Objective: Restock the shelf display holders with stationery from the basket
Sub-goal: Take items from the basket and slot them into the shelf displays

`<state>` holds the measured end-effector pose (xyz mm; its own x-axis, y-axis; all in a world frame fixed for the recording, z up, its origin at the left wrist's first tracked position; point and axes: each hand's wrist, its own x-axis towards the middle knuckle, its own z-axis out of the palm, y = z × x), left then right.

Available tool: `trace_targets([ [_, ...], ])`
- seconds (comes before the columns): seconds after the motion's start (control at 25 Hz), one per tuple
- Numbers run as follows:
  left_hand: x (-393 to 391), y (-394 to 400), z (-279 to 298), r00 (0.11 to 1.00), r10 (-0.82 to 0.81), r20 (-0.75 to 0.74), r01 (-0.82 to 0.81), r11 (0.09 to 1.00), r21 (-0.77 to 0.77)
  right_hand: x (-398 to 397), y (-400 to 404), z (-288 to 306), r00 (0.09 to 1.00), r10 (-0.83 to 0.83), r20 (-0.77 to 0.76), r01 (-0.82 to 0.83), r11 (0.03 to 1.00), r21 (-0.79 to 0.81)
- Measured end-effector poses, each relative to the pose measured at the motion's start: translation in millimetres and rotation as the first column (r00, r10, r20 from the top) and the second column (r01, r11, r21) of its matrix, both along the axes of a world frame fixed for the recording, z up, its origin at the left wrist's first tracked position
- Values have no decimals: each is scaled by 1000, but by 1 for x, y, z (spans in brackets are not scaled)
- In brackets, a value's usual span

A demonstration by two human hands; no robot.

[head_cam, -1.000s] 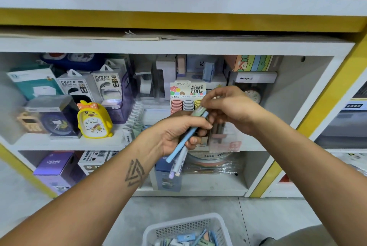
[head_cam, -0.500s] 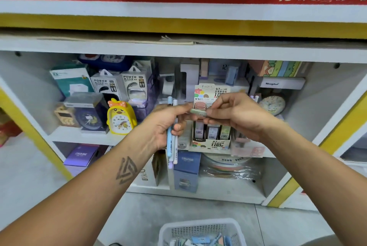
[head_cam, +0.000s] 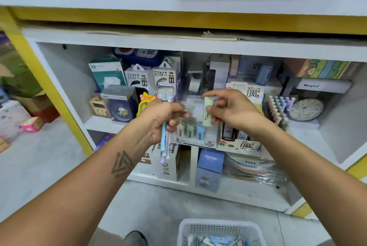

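My left hand (head_cam: 158, 120) grips a bunch of pastel pens (head_cam: 165, 142), held upright in front of the shelf, their lower ends hanging below my fist. My right hand (head_cam: 230, 109) pinches one pale green pen (head_cam: 207, 113) by its upper part, just over a clear display holder (head_cam: 195, 136) on the middle shelf. That holder contains a few pastel items standing upright. The white basket (head_cam: 220, 231) with more stationery sits on the floor at the bottom edge of the view.
Right of the clear holder stands a pencil-lead display box (head_cam: 242, 142), then a rack of pens (head_cam: 278, 110) and a round clock (head_cam: 305, 109). Left are a yellow chick clock (head_cam: 144, 104) and power bank boxes (head_cam: 151, 80). Boxes fill the lower shelf (head_cam: 208, 168). My shoe (head_cam: 136, 238) is beside the basket.
The view has swung left and closer to the shelf. My right hand has pulled the green pen away from the bunch and carried it right, turning it upright over the clear holder.
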<state>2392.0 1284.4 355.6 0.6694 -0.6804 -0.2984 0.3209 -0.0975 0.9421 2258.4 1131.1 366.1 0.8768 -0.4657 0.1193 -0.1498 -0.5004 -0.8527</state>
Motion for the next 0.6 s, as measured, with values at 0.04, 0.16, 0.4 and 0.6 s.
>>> trace_targets([
  [0.04,3,4,-1,1000,-3,-23,4,1000,9,5,-1,-2,998,-54,21,53,998,22],
  [0.16,8,13,-3,997,-20,-71,22,1000,16,19,-4,-7,985,-141,99,136,989,51],
  [0.4,10,14,-3,992,-25,-123,25,1000,5,38,2,-29,987,-141,77,160,828,-538],
  [0.6,11,12,-5,991,-22,-135,23,1000,6,45,3,-45,988,-148,49,144,747,-649],
])
